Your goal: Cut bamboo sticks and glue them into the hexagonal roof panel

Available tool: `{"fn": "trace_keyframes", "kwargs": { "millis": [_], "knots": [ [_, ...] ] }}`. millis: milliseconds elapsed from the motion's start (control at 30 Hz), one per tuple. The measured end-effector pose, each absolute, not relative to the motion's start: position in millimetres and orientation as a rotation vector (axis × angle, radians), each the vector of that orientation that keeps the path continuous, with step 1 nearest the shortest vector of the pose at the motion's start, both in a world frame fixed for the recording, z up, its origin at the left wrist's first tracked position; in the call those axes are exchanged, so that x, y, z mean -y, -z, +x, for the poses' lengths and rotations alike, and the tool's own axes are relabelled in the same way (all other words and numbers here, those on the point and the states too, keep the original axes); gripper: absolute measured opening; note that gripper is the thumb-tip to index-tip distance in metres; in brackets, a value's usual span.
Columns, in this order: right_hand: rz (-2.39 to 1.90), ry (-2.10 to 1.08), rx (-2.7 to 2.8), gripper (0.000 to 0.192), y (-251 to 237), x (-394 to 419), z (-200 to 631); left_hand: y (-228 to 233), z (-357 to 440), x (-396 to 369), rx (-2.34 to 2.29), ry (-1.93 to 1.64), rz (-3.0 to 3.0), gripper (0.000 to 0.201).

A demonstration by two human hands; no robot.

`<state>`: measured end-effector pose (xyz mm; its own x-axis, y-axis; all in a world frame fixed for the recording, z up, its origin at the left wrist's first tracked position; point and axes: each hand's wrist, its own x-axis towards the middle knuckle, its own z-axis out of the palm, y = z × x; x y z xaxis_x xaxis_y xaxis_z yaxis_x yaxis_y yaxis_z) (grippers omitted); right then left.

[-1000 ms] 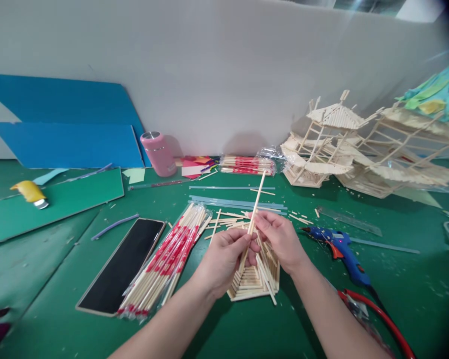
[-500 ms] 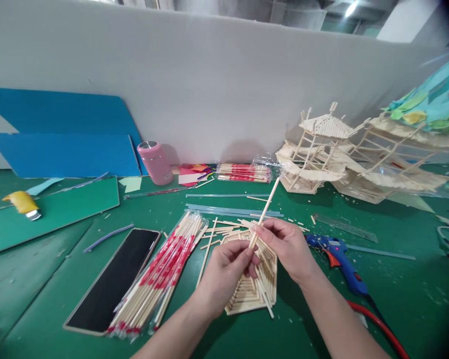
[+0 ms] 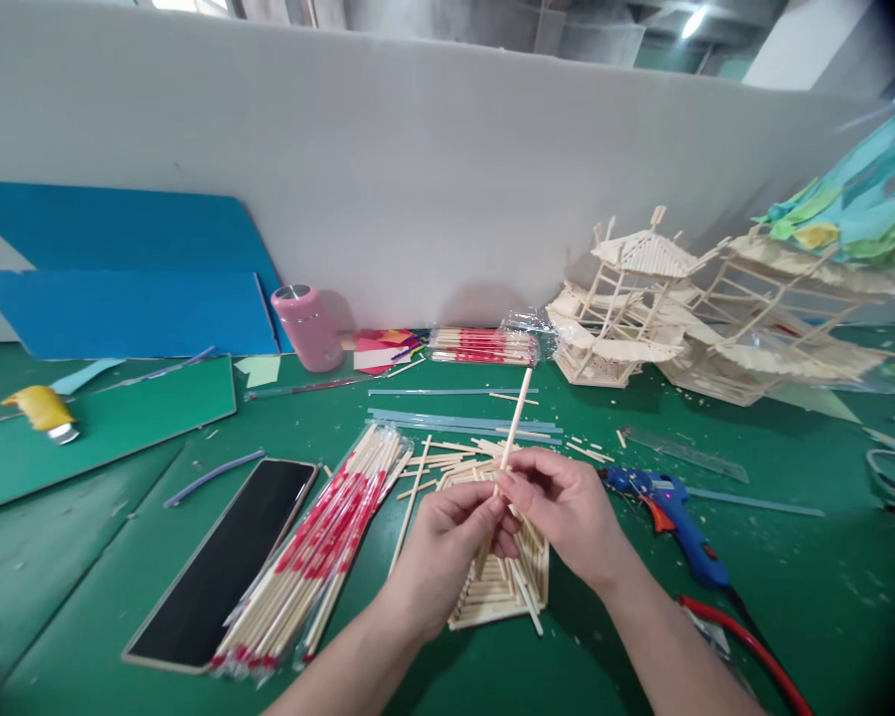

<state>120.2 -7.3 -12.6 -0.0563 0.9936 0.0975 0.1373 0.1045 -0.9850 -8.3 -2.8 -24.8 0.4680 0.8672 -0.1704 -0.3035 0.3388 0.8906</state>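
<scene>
Two hands pinch one stick [image 3: 512, 423] together: the left hand [image 3: 447, 542] grasps its lower part and the right hand [image 3: 567, 507] grasps it just above. They are over a stick panel [image 3: 503, 582] on the green surface [image 3: 119, 557]. A glue gun [image 3: 675, 507] lies near, at the right.

Green work table [image 3: 791, 557] — surface littered with wood offcuts. Far left: two blue boards [image 3: 119, 298] leaning on the wall, yellow tool [image 3: 41, 410], pink cylindrical flask [image 3: 305, 326]. Near left: black rectangular slab [image 3: 228, 557] beside a plastic-wrapped bundle of wooden sticks [image 3: 320, 542]. Centre: flat stick-built panel [image 3: 503, 587]. Right: blue glue gun [image 3: 675, 512] — stick pavilion models [image 3: 686, 318] far right.
</scene>
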Motion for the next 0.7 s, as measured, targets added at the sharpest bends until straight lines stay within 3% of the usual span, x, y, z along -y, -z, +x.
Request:
{"fn": "trace_keyframes", "kwargs": {
  "millis": [267, 467, 567, 700],
  "knots": [
    [-1.266, -1.037, 1.401, 0.016, 9, 9, 121, 21, -7, 5, -0.729, -0.853, 0.851, 0.016],
    [-1.169, -1.203, 1.354, 0.017, 12, 11, 115, 22, -8, 5, -0.75, -0.915, 0.911, 0.015],
    [-1.266, -1.057, 1.439, 0.015, 5, 13, 123, 22, -10, 5, -0.752, -0.899, 0.937, 0.015],
    [-1.562, -0.788, 1.524, 0.025, 1, 34, 163, 17, -11, 4, -0.804, -0.896, 0.915, 0.016]
  ]
}}
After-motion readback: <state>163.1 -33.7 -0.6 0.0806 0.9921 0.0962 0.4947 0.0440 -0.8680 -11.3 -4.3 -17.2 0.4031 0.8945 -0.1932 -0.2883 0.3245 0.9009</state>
